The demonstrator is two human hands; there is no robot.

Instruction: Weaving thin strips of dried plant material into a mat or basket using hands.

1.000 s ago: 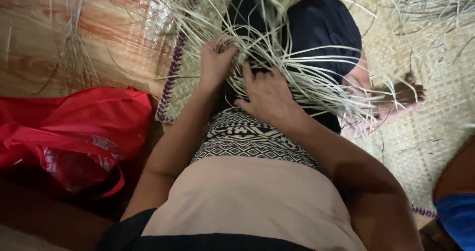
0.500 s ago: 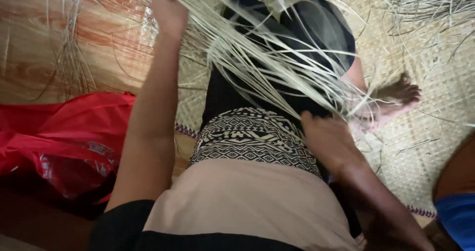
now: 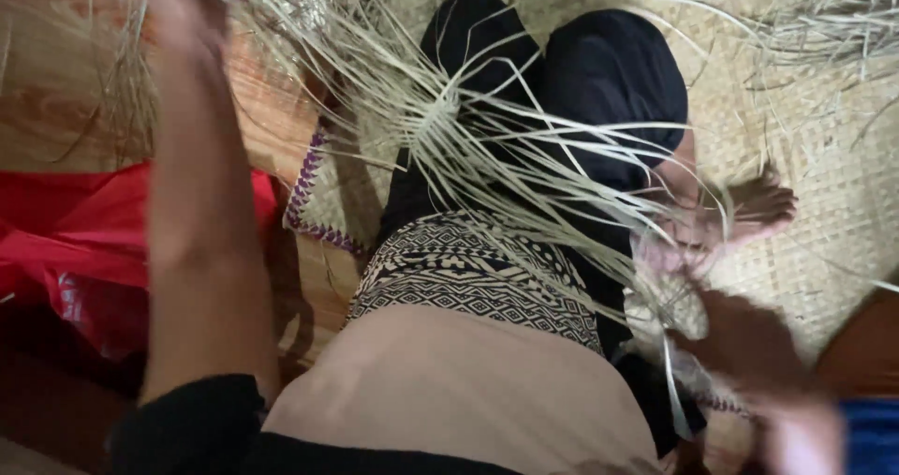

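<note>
- the left hand (image 3: 183,11) is up high at the top edge, blurry, closed on one end of the straw strips (image 3: 440,124)
- the strips run long from top left down to bottom right, over the lap
- the right hand (image 3: 749,344) is low by the bare foot (image 3: 758,208), at the strips' other ends; i cannot tell if its fingers are closed
- a woven mat (image 3: 824,156) lies under the legs
</note>
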